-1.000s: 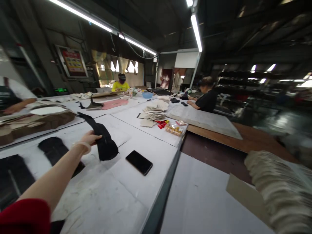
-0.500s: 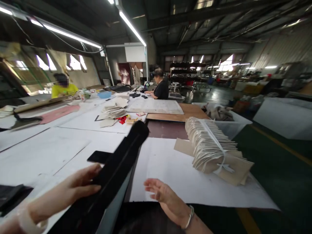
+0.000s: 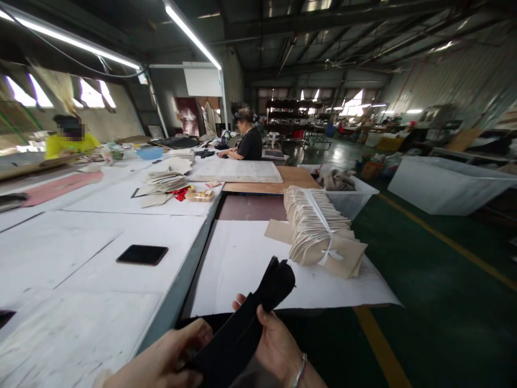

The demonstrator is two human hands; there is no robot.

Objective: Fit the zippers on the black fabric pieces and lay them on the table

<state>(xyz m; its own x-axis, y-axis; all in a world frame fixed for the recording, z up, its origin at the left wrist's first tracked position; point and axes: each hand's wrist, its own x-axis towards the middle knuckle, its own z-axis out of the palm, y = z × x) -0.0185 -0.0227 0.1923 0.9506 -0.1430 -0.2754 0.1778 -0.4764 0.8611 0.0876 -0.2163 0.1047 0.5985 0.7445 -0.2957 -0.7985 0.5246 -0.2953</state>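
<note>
A black fabric piece (image 3: 258,310), long and curved, is held low in front of me by both hands. My left hand (image 3: 169,358) grips its lower end with fingers curled. My right hand (image 3: 270,345) wraps the middle of the piece from the right, thumb on top; a bracelet sits on that wrist. The upper end of the piece sticks up over the white sheet (image 3: 242,258). A tied bundle of beige cut pieces (image 3: 319,231) lies on that sheet, just beyond my right hand.
A black phone (image 3: 142,254) lies on the white table (image 3: 81,258) to my left. Farther back are a stack of beige pieces (image 3: 163,180), a person in black (image 3: 248,144) and a person in yellow (image 3: 68,141). White bins (image 3: 440,186) stand on the green floor at right.
My view turned right, away from the left table. The black piece came off the table and down toward me; my right hand, open half a second ago, has closed on it.
</note>
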